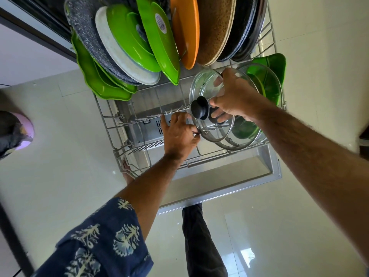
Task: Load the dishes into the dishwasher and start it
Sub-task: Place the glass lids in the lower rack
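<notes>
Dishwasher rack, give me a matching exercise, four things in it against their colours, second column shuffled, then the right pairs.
Things:
1. plate standing between a green dish and the cork mat
2. lid knob by the right hand
3. leaf-shaped dish behind the glass lids
4. pan at the far left of the row

Colours:
A. black
B. speckled grey
C. orange
D. green

Pairs: 1-C, 2-A, 3-D, 4-B

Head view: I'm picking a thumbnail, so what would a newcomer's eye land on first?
Probably the bright green plates and an orange plate standing in the rack's far rows. Next, at centre, both hands set in a glass lid with a black knob: right hand on it, left hand at its rim.
</notes>
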### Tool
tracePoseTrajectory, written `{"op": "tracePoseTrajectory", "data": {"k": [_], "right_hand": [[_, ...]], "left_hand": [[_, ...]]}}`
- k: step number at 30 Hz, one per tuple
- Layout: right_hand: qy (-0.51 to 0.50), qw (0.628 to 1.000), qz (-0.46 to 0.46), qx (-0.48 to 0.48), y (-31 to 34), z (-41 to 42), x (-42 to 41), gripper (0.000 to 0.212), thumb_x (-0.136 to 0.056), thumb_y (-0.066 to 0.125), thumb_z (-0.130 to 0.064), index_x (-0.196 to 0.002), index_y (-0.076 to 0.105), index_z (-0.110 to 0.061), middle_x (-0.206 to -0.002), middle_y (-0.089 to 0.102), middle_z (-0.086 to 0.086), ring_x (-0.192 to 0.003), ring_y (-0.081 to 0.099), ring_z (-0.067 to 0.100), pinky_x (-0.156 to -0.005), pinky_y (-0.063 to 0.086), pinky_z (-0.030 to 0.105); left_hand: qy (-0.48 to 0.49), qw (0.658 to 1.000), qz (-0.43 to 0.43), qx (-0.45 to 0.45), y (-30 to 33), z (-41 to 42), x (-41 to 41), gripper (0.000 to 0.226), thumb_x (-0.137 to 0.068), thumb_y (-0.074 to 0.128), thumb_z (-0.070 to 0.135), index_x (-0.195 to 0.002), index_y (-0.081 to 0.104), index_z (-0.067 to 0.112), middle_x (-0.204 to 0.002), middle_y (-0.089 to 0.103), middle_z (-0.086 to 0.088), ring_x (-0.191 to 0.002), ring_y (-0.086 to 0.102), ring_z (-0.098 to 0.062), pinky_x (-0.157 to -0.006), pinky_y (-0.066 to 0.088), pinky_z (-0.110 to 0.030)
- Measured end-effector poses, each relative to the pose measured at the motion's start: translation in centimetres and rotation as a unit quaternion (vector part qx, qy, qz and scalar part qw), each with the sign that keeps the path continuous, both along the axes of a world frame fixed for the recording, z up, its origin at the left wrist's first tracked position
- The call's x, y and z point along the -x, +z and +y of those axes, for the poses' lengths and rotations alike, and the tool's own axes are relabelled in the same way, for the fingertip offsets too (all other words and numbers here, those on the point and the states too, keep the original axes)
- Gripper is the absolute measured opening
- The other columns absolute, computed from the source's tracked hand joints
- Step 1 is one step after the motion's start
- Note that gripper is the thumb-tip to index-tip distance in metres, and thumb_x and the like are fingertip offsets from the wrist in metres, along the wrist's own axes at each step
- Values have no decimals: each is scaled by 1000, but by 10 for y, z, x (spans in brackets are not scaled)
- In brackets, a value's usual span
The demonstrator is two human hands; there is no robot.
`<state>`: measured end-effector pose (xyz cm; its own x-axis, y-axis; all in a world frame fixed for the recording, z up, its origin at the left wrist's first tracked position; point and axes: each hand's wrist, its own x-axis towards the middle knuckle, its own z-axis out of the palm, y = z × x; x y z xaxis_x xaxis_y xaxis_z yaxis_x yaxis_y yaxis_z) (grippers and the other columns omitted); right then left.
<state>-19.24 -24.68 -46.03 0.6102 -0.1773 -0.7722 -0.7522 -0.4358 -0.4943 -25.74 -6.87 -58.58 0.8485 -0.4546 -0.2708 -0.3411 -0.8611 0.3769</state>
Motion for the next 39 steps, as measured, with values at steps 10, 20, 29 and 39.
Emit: {"op": "tracePoseTrajectory", "data": {"k": [10,20,29,39], "right_hand": [[101,985,-64,126,-27,13,34,40,-93,65,-15,-122,37,-11,-97,64,22,-77,69,33,-63,60,50],[303,872,-72,377,-24,23,28,46,-92,68,-35,-124,46,-10,-112,63,10,-95,67,30,-64,42,34],[357,835,-122,401,30,22,52,56,-92,58,-50,-129,43,-10,-110,66,13,-98,66,32,-73,52,35],[466,785,-206,354,205,69,108,88,-86,59,-57,-152,28,-8,-156,30,19,-143,30,39,-114,28,57]], "left_hand": [[-192,973,-67,-110,16,24,-35,50,-78,73,57,-115,67,25,-127,57,-2,-120,52,-23,-106,34,-57],[-176,973,-90,-115,16,34,-25,56,-81,64,63,-116,61,20,-145,47,-6,-135,43,-25,-112,26,-65],[-196,960,-69,-190,80,56,-39,75,-93,44,66,-145,40,13,-156,35,-14,-146,31,-34,-116,20,-64],[-89,969,-49,-225,302,108,29,80,-97,33,64,-155,29,9,-164,16,-24,-152,12,-42,-119,9,-66]]}}
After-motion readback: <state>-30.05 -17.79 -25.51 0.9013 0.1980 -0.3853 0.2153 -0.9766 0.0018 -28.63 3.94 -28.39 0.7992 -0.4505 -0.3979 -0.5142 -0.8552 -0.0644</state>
